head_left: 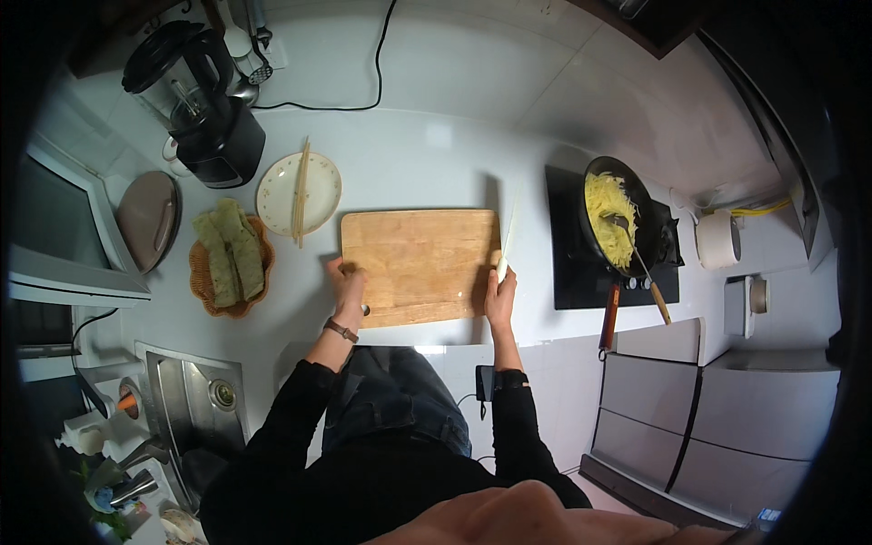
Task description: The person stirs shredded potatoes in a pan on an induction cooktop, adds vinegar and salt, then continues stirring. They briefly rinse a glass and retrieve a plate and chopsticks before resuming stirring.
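1. My left hand (348,289) rests on the near-left corner of the wooden cutting board (420,265), fingers curled at its edge; whether that grip clasps the board I cannot tell.
2. My right hand (500,295), at the board's right edge, is closed around a pale, slender stalk (505,243).
3. The stalk is uncut and the board bare: by my judgement, slicing has yet to start.
4. The stalk's long axis runs away from me, tip pointing toward the wall.
5. Beyond the board's right edge, a pan (618,218) of yellow shreds sits on the cooktop (568,272).

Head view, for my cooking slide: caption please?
Left hand and right hand grip a wooden cutting board beside a wok.
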A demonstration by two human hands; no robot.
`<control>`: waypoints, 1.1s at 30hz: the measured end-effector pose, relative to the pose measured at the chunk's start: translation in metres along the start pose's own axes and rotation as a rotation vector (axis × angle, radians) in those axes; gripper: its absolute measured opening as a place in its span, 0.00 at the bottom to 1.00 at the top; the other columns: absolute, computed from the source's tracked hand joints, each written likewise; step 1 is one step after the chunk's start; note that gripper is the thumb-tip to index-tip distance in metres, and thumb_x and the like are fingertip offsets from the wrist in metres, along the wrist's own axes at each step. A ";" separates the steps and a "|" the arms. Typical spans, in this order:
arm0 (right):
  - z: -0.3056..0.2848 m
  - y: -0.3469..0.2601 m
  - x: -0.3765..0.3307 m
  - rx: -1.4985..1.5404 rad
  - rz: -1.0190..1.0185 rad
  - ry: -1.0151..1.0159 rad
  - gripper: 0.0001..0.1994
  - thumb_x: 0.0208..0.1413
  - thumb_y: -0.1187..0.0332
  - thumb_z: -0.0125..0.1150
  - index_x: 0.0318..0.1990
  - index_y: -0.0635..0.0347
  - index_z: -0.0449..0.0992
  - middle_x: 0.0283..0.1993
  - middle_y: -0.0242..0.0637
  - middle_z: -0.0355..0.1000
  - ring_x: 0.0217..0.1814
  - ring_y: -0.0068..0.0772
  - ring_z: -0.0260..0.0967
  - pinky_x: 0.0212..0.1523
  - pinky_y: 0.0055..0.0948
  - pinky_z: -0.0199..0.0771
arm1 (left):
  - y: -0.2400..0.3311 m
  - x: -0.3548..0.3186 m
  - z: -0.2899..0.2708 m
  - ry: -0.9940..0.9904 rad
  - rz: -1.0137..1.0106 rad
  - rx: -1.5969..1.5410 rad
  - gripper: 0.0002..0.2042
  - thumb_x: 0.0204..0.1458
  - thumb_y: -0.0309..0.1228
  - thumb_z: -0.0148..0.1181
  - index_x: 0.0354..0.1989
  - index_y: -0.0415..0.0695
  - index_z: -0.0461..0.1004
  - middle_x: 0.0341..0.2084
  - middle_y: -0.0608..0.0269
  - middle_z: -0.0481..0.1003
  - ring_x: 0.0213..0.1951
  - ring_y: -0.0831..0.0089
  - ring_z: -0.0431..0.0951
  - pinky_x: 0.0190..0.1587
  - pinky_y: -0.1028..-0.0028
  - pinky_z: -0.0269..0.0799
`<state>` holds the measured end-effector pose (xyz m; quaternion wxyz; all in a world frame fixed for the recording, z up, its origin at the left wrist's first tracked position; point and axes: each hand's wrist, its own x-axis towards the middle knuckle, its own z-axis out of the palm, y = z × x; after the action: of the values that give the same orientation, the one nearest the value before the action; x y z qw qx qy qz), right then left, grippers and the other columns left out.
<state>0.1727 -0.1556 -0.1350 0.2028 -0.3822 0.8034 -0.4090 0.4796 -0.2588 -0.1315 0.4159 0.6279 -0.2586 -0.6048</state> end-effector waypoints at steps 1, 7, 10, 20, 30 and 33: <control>-0.004 -0.003 0.003 0.033 -0.081 0.037 0.25 0.74 0.62 0.52 0.67 0.75 0.63 0.64 0.61 0.66 0.67 0.59 0.62 0.70 0.48 0.59 | 0.009 -0.004 0.007 0.008 0.024 -0.019 0.28 0.56 0.30 0.66 0.63 0.43 0.61 0.53 0.56 0.66 0.56 0.64 0.68 0.60 0.63 0.66; -0.024 -0.031 0.056 0.109 -0.241 0.109 0.24 0.75 0.63 0.50 0.68 0.74 0.60 0.67 0.61 0.62 0.68 0.57 0.62 0.72 0.44 0.58 | 0.081 0.022 0.054 -0.182 0.394 -0.181 0.17 0.64 0.40 0.68 0.49 0.39 0.74 0.41 0.68 0.75 0.42 0.79 0.71 0.46 0.75 0.70; -0.031 -0.044 0.078 0.086 -0.336 0.166 0.21 0.73 0.69 0.50 0.66 0.74 0.60 0.67 0.60 0.59 0.70 0.59 0.59 0.72 0.45 0.56 | 0.113 0.050 0.096 -0.243 0.379 -0.258 0.12 0.65 0.38 0.66 0.43 0.40 0.77 0.37 0.72 0.77 0.39 0.82 0.72 0.45 0.76 0.69; -0.069 0.005 0.005 -0.355 -0.317 -0.166 0.19 0.63 0.71 0.64 0.55 0.71 0.65 0.50 0.59 0.67 0.51 0.65 0.67 0.55 0.50 0.70 | 0.182 0.196 0.233 -0.372 0.577 -0.317 0.14 0.62 0.38 0.70 0.46 0.40 0.77 0.41 0.68 0.80 0.41 0.81 0.75 0.45 0.75 0.72; -0.044 0.006 0.070 -0.642 -0.697 -0.344 0.19 0.60 0.65 0.66 0.52 0.68 0.69 0.53 0.51 0.70 0.51 0.51 0.68 0.57 0.42 0.72 | 0.195 0.304 0.261 -0.284 0.561 -0.269 0.17 0.65 0.42 0.66 0.49 0.39 0.77 0.40 0.66 0.80 0.40 0.77 0.76 0.45 0.74 0.73; -0.029 0.001 0.093 -0.694 -0.779 -0.358 0.18 0.61 0.62 0.65 0.51 0.66 0.70 0.54 0.48 0.70 0.54 0.48 0.68 0.57 0.39 0.72 | 0.190 0.313 0.265 -0.219 0.578 -0.202 0.18 0.65 0.42 0.66 0.49 0.39 0.76 0.41 0.65 0.80 0.40 0.76 0.76 0.46 0.73 0.73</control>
<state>0.0955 -0.2131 -0.1200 0.0321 -0.7591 0.6434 -0.0937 0.2972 -0.6724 -0.1223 0.6004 0.4151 -0.4081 -0.5484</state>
